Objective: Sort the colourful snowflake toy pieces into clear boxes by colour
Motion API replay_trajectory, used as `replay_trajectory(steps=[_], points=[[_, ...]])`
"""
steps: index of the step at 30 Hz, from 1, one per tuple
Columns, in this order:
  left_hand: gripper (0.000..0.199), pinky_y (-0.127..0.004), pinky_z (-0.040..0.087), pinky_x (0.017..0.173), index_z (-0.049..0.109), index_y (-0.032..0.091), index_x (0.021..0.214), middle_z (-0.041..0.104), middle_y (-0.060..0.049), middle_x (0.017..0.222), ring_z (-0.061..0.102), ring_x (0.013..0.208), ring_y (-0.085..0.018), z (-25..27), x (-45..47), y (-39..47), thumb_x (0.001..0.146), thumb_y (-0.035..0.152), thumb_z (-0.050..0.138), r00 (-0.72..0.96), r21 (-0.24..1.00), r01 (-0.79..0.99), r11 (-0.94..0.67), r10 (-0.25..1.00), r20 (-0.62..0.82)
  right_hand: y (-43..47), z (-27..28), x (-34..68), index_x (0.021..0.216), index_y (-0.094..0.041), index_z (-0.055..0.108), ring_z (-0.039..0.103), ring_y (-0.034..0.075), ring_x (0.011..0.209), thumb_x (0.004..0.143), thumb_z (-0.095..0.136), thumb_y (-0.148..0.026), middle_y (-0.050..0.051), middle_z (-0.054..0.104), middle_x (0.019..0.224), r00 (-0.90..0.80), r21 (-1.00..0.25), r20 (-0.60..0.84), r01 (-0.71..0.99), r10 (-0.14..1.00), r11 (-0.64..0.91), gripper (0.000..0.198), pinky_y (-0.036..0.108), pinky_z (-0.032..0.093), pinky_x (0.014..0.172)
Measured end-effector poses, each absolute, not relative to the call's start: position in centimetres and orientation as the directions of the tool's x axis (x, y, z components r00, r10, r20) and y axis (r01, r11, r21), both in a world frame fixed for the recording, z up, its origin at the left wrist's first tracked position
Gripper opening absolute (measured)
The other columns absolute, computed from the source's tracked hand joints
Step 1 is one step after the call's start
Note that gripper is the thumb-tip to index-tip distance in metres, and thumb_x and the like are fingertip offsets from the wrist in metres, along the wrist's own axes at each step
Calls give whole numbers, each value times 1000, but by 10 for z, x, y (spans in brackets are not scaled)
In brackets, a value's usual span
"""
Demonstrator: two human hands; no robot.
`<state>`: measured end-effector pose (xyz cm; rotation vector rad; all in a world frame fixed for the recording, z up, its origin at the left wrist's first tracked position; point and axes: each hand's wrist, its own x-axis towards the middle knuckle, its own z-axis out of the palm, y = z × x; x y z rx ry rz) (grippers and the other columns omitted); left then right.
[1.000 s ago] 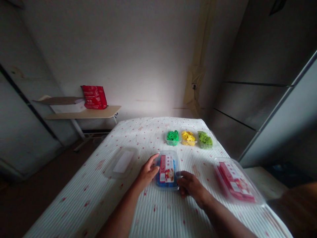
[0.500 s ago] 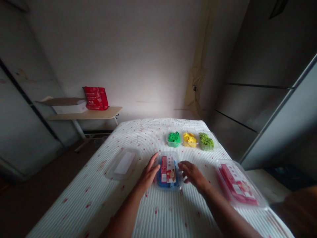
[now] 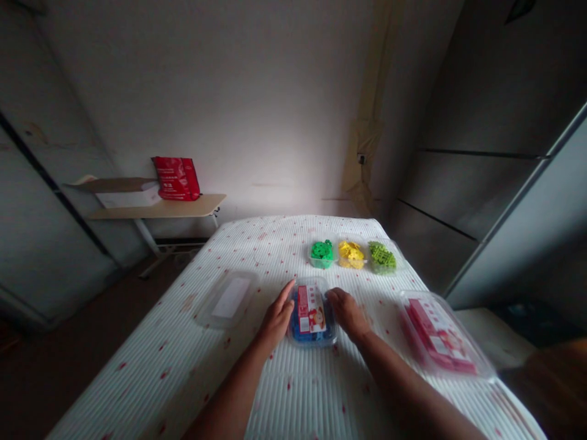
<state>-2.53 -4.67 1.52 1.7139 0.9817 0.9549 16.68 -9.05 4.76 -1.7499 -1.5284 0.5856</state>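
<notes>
Shifted forward, my right hand [image 3: 347,313] touches the blue-filled lidded tub [image 3: 314,336], grip unclear; left hand [image 3: 277,316] unclenched alongside.

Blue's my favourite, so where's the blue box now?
In the head view, the blue box sits low, just right of centre, between the left hand and right hand, left of the pink box.

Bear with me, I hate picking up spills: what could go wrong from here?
The left hand and right hand flank the blue box; an uneven push might tip it.
The pink box lies near the right edge of the table, so a sideways bump could knock it off.
The green tub, yellow tub and light green tub look uncovered; a jolt might cause a spill.
</notes>
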Motion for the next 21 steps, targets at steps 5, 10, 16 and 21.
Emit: replay_trajectory(steps=[5,10,16,21], points=[[53,-36,22,112,39,15,136,40,-8,143,34,133,-19,19,-25,-47,87,34,35,365,932,240,-272,915,173,-82,42,165,68,-16,55,54,11,62,90,31,-20,5,61,70,163,-634,134,772,978,-42,33,21,39,59],[58,-37,23,113,37,14,137,38,-9,144,31,134,-21,18,-24,-46,87,41,37,357,943,209,-258,918,172,-86,54,162,81,-13,63,61,15,73,86,38,-14,10,68,84,180,-541,114,836,977,-91,25,23,42,65],[58,-37,19,114,34,19,139,31,-4,148,24,137,-19,16,-24,-45,89,48,35,360,947,185,-264,914,185,-91,80,155,126,-9,47,65,21,92,84,39,-13,15,67,104,246,-334,124,923,961,-193,43,28,47,75],[60,-35,17,115,34,18,140,28,-2,149,20,138,-19,24,-23,-50,88,50,34,355,954,166,-249,918,178,-89,91,152,123,-6,48,66,23,86,83,38,-9,17,68,96,171,-91,81,982,982,-164,41,30,49,69]])
